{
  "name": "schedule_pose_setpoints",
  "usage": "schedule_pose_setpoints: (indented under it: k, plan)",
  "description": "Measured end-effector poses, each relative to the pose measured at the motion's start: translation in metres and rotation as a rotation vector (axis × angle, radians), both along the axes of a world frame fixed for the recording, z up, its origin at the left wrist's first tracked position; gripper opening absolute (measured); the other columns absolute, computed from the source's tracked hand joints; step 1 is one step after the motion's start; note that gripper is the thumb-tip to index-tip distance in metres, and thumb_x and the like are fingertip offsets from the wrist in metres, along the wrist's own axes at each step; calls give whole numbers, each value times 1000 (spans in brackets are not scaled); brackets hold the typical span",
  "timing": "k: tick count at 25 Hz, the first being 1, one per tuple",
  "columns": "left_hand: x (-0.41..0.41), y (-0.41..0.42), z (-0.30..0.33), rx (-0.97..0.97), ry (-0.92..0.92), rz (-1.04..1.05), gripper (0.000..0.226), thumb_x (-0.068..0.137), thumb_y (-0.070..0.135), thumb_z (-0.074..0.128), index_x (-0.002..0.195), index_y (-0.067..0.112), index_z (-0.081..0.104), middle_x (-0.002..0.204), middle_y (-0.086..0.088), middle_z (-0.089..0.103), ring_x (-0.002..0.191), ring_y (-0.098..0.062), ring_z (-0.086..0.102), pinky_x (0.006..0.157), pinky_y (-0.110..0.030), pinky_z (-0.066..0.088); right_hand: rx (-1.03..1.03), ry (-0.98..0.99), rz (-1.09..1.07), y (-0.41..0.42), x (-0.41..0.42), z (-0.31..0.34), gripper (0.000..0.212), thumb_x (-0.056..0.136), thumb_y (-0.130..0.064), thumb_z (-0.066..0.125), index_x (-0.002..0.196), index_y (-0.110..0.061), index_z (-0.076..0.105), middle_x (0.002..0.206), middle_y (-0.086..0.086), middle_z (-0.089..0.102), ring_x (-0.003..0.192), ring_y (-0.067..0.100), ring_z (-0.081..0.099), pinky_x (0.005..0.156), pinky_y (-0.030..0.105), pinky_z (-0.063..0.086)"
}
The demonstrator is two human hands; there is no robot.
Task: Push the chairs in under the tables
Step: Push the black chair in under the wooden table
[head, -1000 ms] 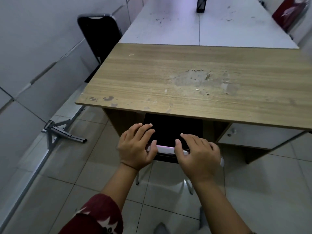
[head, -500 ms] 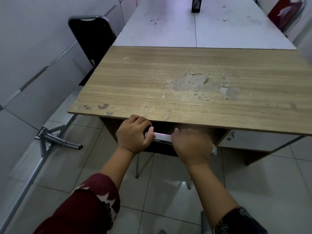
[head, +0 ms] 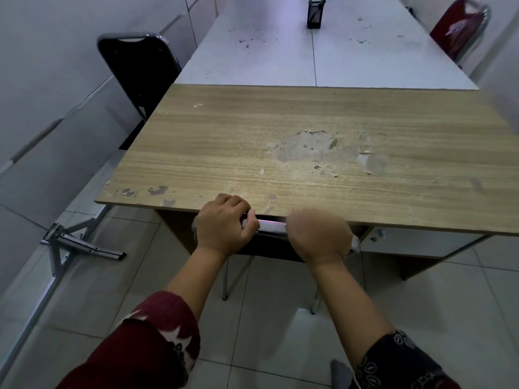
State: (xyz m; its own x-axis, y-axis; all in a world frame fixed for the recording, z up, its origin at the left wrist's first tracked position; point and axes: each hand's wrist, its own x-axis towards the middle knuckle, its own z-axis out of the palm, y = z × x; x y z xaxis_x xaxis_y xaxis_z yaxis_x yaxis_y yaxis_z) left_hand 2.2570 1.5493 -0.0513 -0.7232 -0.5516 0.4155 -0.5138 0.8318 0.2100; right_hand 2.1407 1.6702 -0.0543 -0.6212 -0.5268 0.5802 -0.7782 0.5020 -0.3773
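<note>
A black chair with a chrome frame (head: 271, 226) stands tucked under the wooden table (head: 309, 153); only its top rail, dark back and two thin legs show below the table's front edge. My left hand (head: 224, 224) is shut around the top rail on the left. My right hand (head: 320, 237), blurred, grips the same rail on the right. Both sets of knuckles are right at the table edge. A second black chair (head: 134, 71) stands at the left side of the tables, its back well clear of the tabletop. A red chair (head: 460, 29) shows at the far right.
White tables (head: 309, 57) continue behind the wooden one, with a black mesh pen holder (head: 316, 12) on them. A folded metal bracket (head: 75, 245) lies on the tiled floor by the left wall. A drawer unit (head: 415, 242) sits under the wooden table's right side.
Both hands closed on the chair's top rail and pushed it forward; the chair slid under the wooden table until the rail reached the table edge.
</note>
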Motion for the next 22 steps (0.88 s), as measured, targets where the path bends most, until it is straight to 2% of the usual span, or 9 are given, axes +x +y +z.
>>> schedule_pose_setpoints:
  k: [3, 5, 9, 17, 22]
  plan:
    - [-5, 9, 4, 25, 30, 65, 42, 77, 32, 38, 45, 10, 54, 41, -4, 55, 36, -19, 44, 47, -14, 7, 3, 1, -8, 3, -4, 1, 42, 74, -30, 44, 38, -10, 53, 33, 4, 47, 29, 24, 40, 45, 18, 22]
    - [-8, 16, 5, 49, 50, 100, 42, 75, 30, 38, 42, 8, 51, 38, -5, 51, 33, -22, 41, 48, -11, 6, 10, -31, -2, 7, -6, 3, 42, 74, -31, 44, 38, -10, 53, 33, 4, 47, 28, 24, 40, 45, 18, 23]
    - [-6, 25, 3, 61, 56, 144, 42, 75, 26, 37, 40, 6, 50, 36, -8, 50, 31, -24, 41, 44, -17, 9, 1, -18, 21, 12, -7, 0, 42, 74, -32, 46, 38, -12, 52, 32, 3, 46, 28, 23, 39, 46, 17, 22]
    - [-12, 13, 4, 5, 54, 139, 41, 74, 26, 38, 39, 8, 49, 35, -6, 48, 30, -23, 38, 50, -11, 5, 12, 1, 13, -1, -13, 2, 42, 74, -30, 44, 38, -10, 50, 33, 5, 48, 29, 25, 41, 47, 18, 25]
    - [0, -2, 4, 44, 47, 100, 43, 76, 32, 33, 45, 9, 51, 42, -5, 52, 38, -17, 34, 45, -15, 7, 33, -47, -14, -10, 0, 5, 42, 74, -30, 42, 39, -9, 52, 34, 6, 49, 30, 25, 42, 48, 20, 27]
